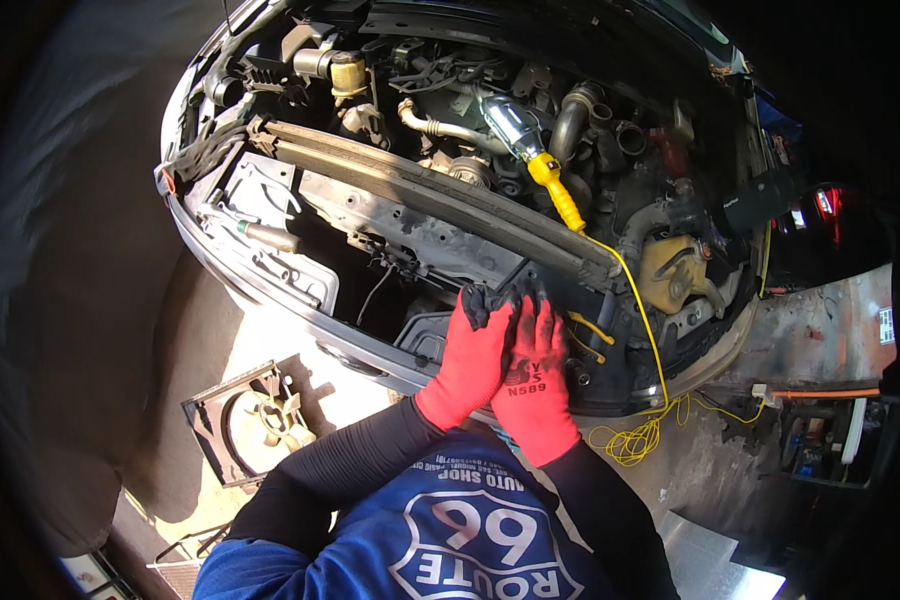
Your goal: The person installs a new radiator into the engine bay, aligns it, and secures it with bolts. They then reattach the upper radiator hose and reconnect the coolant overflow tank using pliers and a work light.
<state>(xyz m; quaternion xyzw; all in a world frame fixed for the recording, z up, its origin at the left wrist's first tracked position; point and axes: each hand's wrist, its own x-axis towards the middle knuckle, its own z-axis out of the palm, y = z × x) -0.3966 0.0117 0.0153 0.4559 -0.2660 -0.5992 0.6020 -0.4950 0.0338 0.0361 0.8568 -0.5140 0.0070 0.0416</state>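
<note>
Above the car's front edge, my left hand (pixel 475 352) and my right hand (pixel 536 375) press against each other, both in red work gloves with blackened fingertips. The left fingers are bent and closed, and whatever may lie between them is hidden. On the right hand the fingers stretch forward, close together, the back of the glove facing up. Just right of them lies a tool with yellow handles (pixel 592 330) on the dark front panel (pixel 565 285). A small round metal piece (pixel 582 379) sits beside the right wrist.
A caged work lamp with a yellow handle (pixel 552 185) lies across the engine bay, its yellow cord (pixel 638 440) coiled on the floor. A green-banded tool (pixel 268 236) and other tools lie at the left front. A radiator fan (pixel 265 420) stands on the floor.
</note>
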